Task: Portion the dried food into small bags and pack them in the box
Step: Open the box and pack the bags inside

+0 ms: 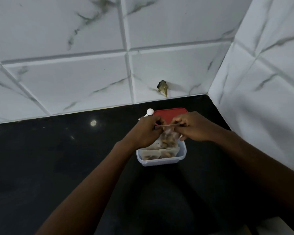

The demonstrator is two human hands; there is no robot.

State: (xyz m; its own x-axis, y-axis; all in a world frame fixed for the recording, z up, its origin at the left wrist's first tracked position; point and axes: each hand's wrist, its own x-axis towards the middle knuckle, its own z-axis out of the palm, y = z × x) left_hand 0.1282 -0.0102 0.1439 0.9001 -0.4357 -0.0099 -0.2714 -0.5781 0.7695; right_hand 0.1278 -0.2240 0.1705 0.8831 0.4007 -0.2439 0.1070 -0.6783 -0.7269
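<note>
A small clear bag (168,138) with brown dried food hangs over the clear plastic box (182,152) on the black counter. My left hand (145,133) pinches the bag's top edge on the left, and my right hand (193,127) pinches it on the right. Inside the box lie other filled small bags (159,154). A red lid (170,113) lies just behind the box, partly hidden by my hands. Beside it, a white scoop (149,112) peeks out behind my left hand.
The black counter (58,158) stretches left and toward me. White marble-look tiled walls (75,73) close the back and the right side. A dark chipped hole (163,87) marks the back wall above the lid.
</note>
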